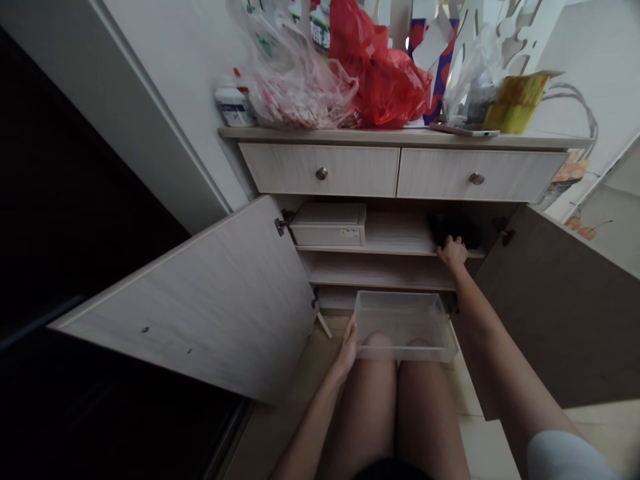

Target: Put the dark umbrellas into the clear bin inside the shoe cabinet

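Your left hand (349,347) held the clear bin (407,354) by its left end, long axis crosswise over your legs (371,393). Black item (453,223) sat right at your right hand (453,252) — upper shelf (395,233), right end — couldn't tell if you'd gripped it though.

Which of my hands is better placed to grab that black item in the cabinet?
Likely your right hand: it's at the black item, while your left hand supports the clear bin's side.
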The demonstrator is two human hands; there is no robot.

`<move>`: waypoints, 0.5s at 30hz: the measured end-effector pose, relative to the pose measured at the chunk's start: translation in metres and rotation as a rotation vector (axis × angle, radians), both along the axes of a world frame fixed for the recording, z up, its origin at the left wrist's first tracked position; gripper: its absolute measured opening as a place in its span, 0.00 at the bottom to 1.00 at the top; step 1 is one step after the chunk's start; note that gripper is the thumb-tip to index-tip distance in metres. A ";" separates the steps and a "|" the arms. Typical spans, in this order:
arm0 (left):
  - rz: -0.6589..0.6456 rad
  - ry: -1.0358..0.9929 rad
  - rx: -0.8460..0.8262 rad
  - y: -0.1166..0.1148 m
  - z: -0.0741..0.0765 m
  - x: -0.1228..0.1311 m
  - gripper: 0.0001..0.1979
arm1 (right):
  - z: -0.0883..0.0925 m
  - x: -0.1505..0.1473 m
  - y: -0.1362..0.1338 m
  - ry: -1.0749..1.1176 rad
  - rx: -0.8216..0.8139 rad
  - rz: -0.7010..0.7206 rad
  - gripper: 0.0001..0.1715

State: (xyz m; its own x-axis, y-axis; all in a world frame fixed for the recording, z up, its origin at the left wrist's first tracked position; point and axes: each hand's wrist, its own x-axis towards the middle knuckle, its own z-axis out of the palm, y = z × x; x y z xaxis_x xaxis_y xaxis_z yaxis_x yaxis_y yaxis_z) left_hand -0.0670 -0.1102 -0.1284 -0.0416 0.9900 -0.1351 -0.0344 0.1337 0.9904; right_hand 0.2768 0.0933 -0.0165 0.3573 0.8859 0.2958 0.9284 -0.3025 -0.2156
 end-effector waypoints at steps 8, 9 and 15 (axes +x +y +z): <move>0.031 -0.156 -0.007 -0.009 0.019 0.010 0.43 | 0.008 0.011 -0.007 0.538 0.207 -0.110 0.20; 0.024 -0.141 -0.006 -0.010 0.020 0.010 0.42 | 0.008 0.012 -0.013 0.676 0.258 -0.094 0.20; -0.020 -0.071 -0.012 -0.008 0.012 0.006 0.42 | -0.006 0.020 -0.098 1.246 0.276 0.373 0.35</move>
